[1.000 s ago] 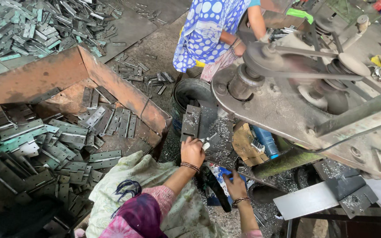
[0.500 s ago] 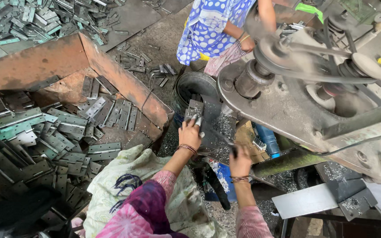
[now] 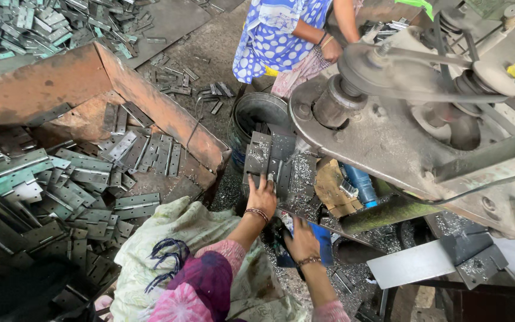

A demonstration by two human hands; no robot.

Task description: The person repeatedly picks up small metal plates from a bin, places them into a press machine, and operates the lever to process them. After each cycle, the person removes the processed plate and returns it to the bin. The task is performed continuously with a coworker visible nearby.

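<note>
My left hand (image 3: 262,195) has moved farther, its grip pressing flat on two dull grey steel plates (image 3: 269,160); my right hand (image 3: 301,240) grips something I cannot tell.

Under the left hand's fingers (image 3: 267,183), the metal plates (image 3: 275,161) look dull grey and gritty with filings. Beside them, the rusty tray (image 3: 150,101) is rough and matt; the machine body (image 3: 388,137) is greasy, worn metal.
</note>
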